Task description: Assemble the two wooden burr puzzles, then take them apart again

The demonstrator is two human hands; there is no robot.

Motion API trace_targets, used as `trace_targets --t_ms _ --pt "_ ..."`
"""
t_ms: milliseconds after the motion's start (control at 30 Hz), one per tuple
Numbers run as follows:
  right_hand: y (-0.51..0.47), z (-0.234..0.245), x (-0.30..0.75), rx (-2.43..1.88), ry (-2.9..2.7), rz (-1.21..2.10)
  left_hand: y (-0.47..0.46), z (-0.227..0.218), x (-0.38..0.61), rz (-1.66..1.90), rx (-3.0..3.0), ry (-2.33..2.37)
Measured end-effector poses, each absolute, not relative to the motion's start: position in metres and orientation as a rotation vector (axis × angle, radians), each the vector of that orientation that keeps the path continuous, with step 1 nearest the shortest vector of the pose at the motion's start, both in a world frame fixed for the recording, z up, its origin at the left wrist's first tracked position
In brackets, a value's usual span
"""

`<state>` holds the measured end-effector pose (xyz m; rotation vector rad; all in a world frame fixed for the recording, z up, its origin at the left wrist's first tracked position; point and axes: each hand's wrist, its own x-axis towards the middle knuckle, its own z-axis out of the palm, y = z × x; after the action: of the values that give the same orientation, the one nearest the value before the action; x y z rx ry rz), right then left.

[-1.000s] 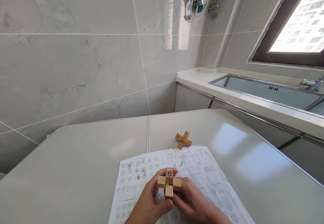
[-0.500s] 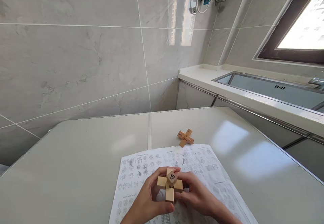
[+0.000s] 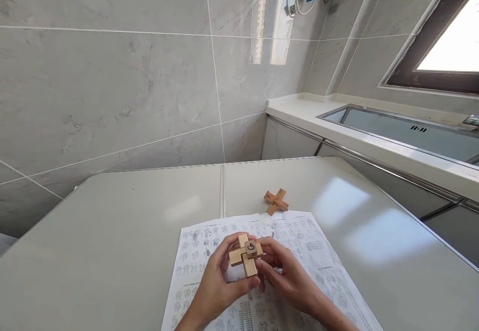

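A light wooden burr puzzle (image 3: 236, 257), cross-shaped with a marked square end facing me, is held above a printed sheet. My left hand (image 3: 219, 276) grips it from the left, fingers behind and the thumb at its lower end. On the other side my right hand (image 3: 286, 273) has its fingertips closed on the puzzle's right arm. The sheet (image 3: 194, 281) bears rows of small diagrams and lies under both hands. Beyond its far edge rests a second, darker wooden cross (image 3: 276, 201) with dark marks on its pieces.
The pale table (image 3: 112, 251) has a seam running down its middle. Behind it rises a grey tiled wall (image 3: 112, 81). A counter (image 3: 292, 106) with a covered sink (image 3: 404, 126) runs along the right, below a window.
The puzzle has turned and tilted in my hands, and its marked end now faces more toward me. My right fingers have shifted along its right side. The view has moved slightly.
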<state>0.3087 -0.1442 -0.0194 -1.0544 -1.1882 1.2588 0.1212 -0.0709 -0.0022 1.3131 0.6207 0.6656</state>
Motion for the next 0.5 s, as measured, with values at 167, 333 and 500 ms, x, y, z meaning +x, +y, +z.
trace_targets --t_ms 167,333,500 --pt "-0.144 -0.021 0.311 -1.067 -1.148 1.250 -0.073 0.004 0.124 0.601 1.390 0.681" --pt "-0.144 -0.019 0.315 -1.141 -1.136 1.137 -0.071 0.009 0.123 0.606 1.637 0.817" --pt "-0.143 -0.022 0.317 -1.213 -1.117 1.122 -0.057 -0.008 0.117 0.732 2.088 1.122"
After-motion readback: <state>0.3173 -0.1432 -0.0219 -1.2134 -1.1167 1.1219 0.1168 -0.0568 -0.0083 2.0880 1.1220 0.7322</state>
